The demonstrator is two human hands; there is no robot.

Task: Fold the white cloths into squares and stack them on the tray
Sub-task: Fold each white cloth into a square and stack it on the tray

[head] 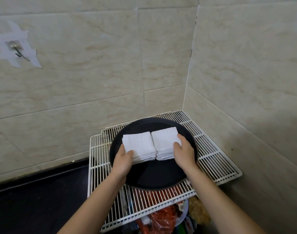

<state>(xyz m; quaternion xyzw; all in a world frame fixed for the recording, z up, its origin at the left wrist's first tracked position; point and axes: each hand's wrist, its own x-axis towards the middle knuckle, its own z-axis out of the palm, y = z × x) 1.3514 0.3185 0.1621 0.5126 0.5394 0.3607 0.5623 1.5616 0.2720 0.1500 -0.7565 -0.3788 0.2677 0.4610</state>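
Left hand [123, 157] clasping the left stack [139, 144] and right hand [184, 153] the right stack [164, 141], we judged uneven squeezing could splay their layers across the tray [154, 180].

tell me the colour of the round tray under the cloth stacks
The round tray is black, clearest in the head view.

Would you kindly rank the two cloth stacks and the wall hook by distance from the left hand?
1. Left cloth stack: gripped by the left hand.
2. Right cloth stack: beside it, on the right.
3. Wall hook: far up the wall, left.
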